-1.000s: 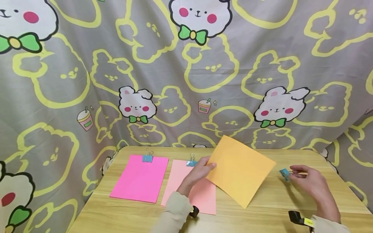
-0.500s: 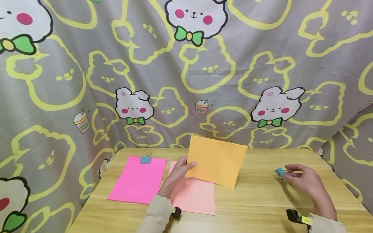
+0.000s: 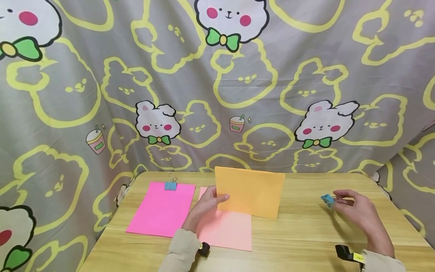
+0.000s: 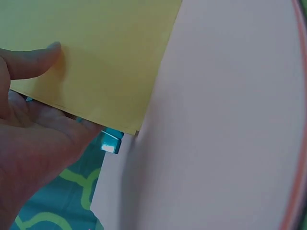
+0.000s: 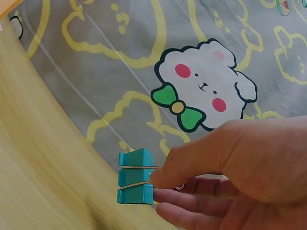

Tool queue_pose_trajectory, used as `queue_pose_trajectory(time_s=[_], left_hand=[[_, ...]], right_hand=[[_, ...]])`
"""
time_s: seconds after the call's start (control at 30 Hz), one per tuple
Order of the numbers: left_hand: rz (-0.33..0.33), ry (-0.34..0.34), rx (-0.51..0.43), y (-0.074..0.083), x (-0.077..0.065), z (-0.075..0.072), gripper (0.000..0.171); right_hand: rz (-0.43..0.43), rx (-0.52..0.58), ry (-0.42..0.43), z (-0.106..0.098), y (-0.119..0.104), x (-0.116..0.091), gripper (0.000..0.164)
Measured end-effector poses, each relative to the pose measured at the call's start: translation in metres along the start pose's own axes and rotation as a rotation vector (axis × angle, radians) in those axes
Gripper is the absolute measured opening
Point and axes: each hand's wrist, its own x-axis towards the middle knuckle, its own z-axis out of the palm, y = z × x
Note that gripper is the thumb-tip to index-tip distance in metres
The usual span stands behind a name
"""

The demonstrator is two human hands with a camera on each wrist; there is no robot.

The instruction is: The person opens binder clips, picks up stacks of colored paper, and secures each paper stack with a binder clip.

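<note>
My left hand (image 3: pixel 205 202) pinches the left edge of a stack of orange paper (image 3: pixel 249 192), thumb in front and fingers behind. The stack stands nearly upright over the back of a light pink stack of paper (image 3: pixel 227 230). In the left wrist view, part of a blue binder clip (image 4: pixel 111 141) shows below the orange paper. My right hand (image 3: pixel 360 213) holds another blue binder clip (image 5: pixel 135 177) by its wire handles between thumb and fingers, above the right side of the table.
A bright pink stack of paper (image 3: pixel 161 211) lies at the left, with a blue binder clip (image 3: pixel 170 186) on its top edge. The wooden table (image 3: pixel 299 241) ends at a patterned curtain (image 3: pixel 258 94) behind and to the sides.
My left hand has moved left with the orange paper, turning it from a slanted diamond to nearly level and upright. My right hand stays at the right with the binder clip.
</note>
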Motion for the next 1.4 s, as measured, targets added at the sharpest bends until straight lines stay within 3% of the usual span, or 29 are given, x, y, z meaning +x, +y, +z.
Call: queue_pose_trajectory(time_s=[0.2,0.4,0.7,0.87,1.2,1.4], left_hand=[[0.010,0.003,-0.003,-0.001,-0.003,0.001,0.028],[0.005,0.016,0.061,-0.001,-0.005,0.001,0.023],[0.096,0.044,0.062,0.001,-0.004,0.008,0.021],[0.107,0.072,0.063,0.000,-0.003,0.010,0.022],[0.022,0.106,-0.006,0.000,-0.004,0.005,0.029],[0.010,0.098,-0.044,0.003,-0.007,0.003,0.031]], right_hand=[[-0.008,0.023,0.048,0.002,-0.001,0.000,0.049],[-0.087,-0.014,0.101,0.005,-0.001,-0.001,0.047],[-0.099,0.006,0.072,0.009,-0.006,-0.001,0.046],[-0.117,-0.003,0.077,0.012,-0.007,-0.001,0.045],[-0.135,-0.059,0.104,0.015,-0.014,0.002,0.044],[-0.124,0.012,0.071,0.017,-0.019,0.002,0.049]])
